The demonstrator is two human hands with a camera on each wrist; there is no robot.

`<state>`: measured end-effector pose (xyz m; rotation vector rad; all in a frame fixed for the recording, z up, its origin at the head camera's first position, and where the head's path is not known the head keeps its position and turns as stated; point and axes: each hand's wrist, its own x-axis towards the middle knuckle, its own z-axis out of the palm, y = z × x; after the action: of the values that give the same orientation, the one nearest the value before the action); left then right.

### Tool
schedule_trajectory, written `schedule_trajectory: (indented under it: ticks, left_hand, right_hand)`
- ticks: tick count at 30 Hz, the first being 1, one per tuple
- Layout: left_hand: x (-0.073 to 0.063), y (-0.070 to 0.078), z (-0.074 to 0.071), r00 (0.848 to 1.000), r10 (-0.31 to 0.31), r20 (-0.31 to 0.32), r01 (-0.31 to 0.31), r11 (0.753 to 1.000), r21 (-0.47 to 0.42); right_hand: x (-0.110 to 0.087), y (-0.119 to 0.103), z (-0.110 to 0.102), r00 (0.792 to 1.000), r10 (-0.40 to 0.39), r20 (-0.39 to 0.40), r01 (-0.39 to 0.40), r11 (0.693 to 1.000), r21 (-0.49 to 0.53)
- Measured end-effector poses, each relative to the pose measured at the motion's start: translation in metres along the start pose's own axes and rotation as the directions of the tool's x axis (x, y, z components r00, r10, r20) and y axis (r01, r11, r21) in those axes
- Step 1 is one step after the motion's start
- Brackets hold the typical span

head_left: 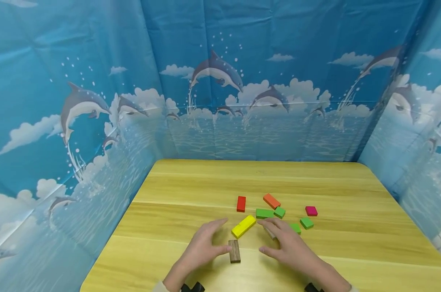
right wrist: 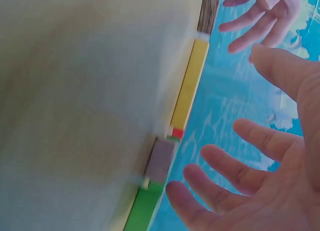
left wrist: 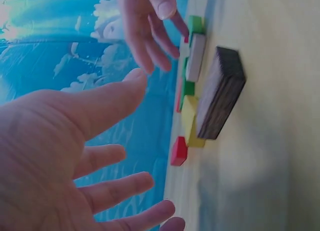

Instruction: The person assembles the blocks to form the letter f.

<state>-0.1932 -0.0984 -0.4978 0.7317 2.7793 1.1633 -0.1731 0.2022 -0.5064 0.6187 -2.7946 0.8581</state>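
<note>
Wooden table (head_left: 151,227): left hand (head_left: 205,242) and right hand (head_left: 287,242), both unclenched, flank 1 brown block (head_left: 235,253).

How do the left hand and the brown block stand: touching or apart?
Apart: the left wrist view shows a clear gap between left hand and brown block.

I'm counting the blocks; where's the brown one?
At lower centre in the head view, the brown block lies between the left hand and right hand, nearer the left.
</note>
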Motion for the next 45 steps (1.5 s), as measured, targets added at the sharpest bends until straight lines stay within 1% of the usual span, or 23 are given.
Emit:
schedule_trajectory:
  ticks: [3, 8, 12, 18, 20, 24, 34, 41, 45]
  left_hand:
    - [-0.003, 0.001, 0.005, 1.0, -0.012, 0.019, 0.012, 1.0, 0.01]
    - [-0.006, -0.001, 0.012, 0.999, -0.027, 0.024, 0.026, 0.999, 0.04]
    - [-0.007, -0.001, 0.016, 1.0, -0.014, 0.027, 0.012, 0.997, 0.076]
    - [-0.006, -0.002, 0.021, 0.999, 0.0, 0.04, -0.007, 0.985, 0.173]
    - [-0.005, -0.003, 0.022, 0.999, 0.003, 0.045, -0.013, 0.977, 0.211]
    - [-0.004, -0.004, 0.024, 0.998, 0.009, 0.055, -0.022, 0.968, 0.248]
    - [-0.002, -0.007, 0.02, 0.996, 0.028, 0.083, -0.051, 0.956, 0.289]
    - [-0.002, -0.007, 0.021, 0.995, 0.045, 0.086, -0.069, 0.952, 0.297]
    - [-0.001, -0.007, 0.022, 0.995, 0.051, 0.091, -0.075, 0.954, 0.289]
  right_hand:
    - [0.001, -0.005, 0.007, 1.0, -0.009, 0.029, 0.008, 1.0, 0.019]
    - [0.003, -0.013, 0.016, 0.997, -0.044, 0.059, 0.045, 0.999, -0.006]
    - [0.006, -0.021, 0.02, 0.992, -0.084, 0.091, 0.087, 0.996, -0.034]
    - [0.01, -0.03, 0.024, 0.984, -0.123, 0.132, 0.135, 0.987, -0.085]
    - [0.013, -0.032, 0.025, 0.982, -0.126, 0.143, 0.14, 0.986, -0.091]
    - [0.017, -0.034, 0.029, 0.98, -0.126, 0.155, 0.142, 0.985, -0.096]
    - [0.025, -0.038, 0.036, 0.976, -0.124, 0.18, 0.145, 0.983, -0.11]
    - [0.029, -0.037, 0.039, 0.972, -0.126, 0.197, 0.155, 0.978, -0.137]
    - [0.028, -0.038, 0.039, 0.97, -0.126, 0.206, 0.159, 0.975, -0.155]
